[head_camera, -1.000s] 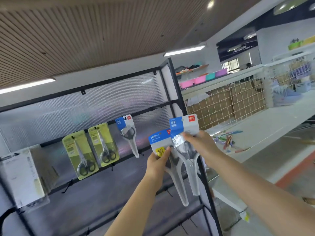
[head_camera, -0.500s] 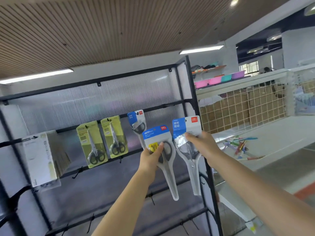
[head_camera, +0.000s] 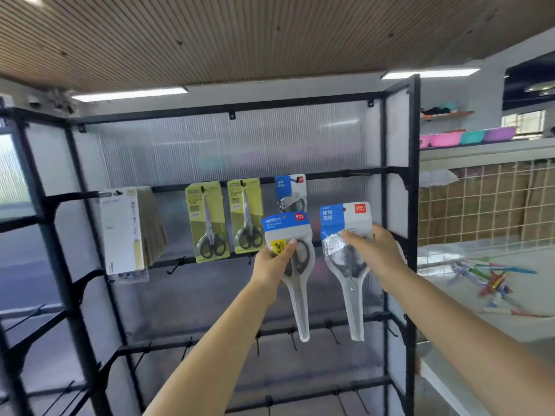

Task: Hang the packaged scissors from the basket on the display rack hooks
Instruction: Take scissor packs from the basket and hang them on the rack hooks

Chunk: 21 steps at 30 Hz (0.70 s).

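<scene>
My left hand (head_camera: 274, 265) grips a blue-and-white scissors pack (head_camera: 292, 250) by its handle end, held up in front of the black display rack (head_camera: 399, 181). My right hand (head_camera: 375, 253) grips a second blue-and-white scissors pack (head_camera: 345, 223) to its right, just below the rack's upper crossbar. Both packs hang blade-down. On that crossbar hang two yellow-green scissors packs (head_camera: 207, 220) (head_camera: 244, 216) and one blue-and-white pack (head_camera: 289, 190), partly hidden behind the pack in my left hand. No basket is in view.
A stack of white-fronted packs (head_camera: 126, 232) hangs at the rack's left. Bare black hooks (head_camera: 292, 337) stick out of the lower crossbars. To the right are a white counter with scattered coloured pens (head_camera: 492, 277) and a wire grid fence (head_camera: 480, 202).
My view has swung left, so the rack sits more central. Both hands with their packs have moved up and closer to the upper crossbar, the left pack now overlapping the hung blue pack.
</scene>
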### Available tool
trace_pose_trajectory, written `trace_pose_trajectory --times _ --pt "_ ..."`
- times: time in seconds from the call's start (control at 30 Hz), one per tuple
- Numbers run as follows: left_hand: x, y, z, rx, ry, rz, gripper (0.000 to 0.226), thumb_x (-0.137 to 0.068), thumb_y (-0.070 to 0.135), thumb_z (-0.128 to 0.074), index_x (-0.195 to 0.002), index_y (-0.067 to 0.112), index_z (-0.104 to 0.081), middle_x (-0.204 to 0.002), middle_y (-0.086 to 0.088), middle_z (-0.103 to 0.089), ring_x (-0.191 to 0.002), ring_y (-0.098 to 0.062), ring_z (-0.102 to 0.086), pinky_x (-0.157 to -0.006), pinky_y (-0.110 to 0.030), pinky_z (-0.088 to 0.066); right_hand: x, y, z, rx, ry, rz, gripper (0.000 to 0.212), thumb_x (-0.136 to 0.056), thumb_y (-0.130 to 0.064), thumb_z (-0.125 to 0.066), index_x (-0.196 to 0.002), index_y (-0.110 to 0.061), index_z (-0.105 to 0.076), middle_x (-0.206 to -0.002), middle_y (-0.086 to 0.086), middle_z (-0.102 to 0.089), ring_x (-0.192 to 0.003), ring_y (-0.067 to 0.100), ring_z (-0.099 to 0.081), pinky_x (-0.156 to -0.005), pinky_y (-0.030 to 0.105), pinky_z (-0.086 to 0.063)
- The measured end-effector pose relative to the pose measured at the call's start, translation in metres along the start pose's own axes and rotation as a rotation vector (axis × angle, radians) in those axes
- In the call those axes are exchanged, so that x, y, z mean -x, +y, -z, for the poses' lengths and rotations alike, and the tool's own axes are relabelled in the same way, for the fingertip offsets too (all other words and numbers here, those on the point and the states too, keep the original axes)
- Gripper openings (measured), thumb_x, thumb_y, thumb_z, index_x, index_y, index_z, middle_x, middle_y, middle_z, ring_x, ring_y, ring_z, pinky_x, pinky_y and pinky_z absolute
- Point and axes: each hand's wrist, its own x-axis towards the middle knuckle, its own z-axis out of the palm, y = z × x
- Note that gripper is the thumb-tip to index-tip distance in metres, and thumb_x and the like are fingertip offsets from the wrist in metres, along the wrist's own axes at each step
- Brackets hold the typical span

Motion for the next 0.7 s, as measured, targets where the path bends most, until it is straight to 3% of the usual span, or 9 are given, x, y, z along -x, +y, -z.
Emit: trace_pose_trajectory --times 0.3,0.47,0.57,0.7 --pt "-0.032 0.002 0.017 0.012 0.028 -0.043 0.01 -0.087 0.026 -0.066 -0.091 0.017 -0.064 -0.092 -0.005 -0.07 -0.093 -0.023 -0.066 -0.093 -0.045 -0.051 -0.048 -0.004 -0.039 0.005 -0.031 0.051 0.024 -0.086 -0.009 -0.065 -0.109 -0.012 -0.058 -0.098 -0.001 -0.062 -0.077 0.0 -0.055 -0.061 0.015 -0.04" --pt "-0.048 0.006 0.025 0.021 0.056 -0.057 0.008 -0.087 0.026 -0.066 -0.09 0.018 -0.064 -0.09 -0.004 -0.07 -0.094 -0.024 -0.066 -0.094 -0.047 -0.05 -0.071 -0.007 -0.057 -0.035 -0.038 0.079 0.027 -0.085 -0.008 -0.066 -0.11 -0.011 -0.057 -0.102 0.001 -0.063 -0.085 0.009 -0.059 -0.064 0.016 -0.042" --pt "-0.056 0.007 0.027 0.027 0.069 -0.056 0.006 -0.087 0.025 -0.065 -0.089 0.019 -0.063 -0.087 -0.002 -0.07 -0.09 -0.022 -0.066 -0.093 -0.048 -0.05 -0.083 -0.007 -0.068 -0.044 -0.049 0.079 0.025 -0.085 -0.006 -0.064 -0.109 -0.012 -0.058 -0.101 0.0 -0.062 -0.081 0.005 -0.057 -0.063 0.014 -0.042" --pt "-0.069 0.009 0.03 0.037 0.082 -0.077 0.004 -0.087 0.023 -0.066 -0.085 0.019 -0.064 -0.086 -0.003 -0.069 -0.092 -0.025 -0.065 -0.094 -0.049 -0.05 -0.1 -0.007 -0.08 -0.069 -0.02 0.09 0.025 -0.091 -0.017 -0.059 -0.115 -0.01 -0.06 -0.103 -0.002 -0.063 -0.091 0.01 -0.059 -0.063 0.014 -0.041"
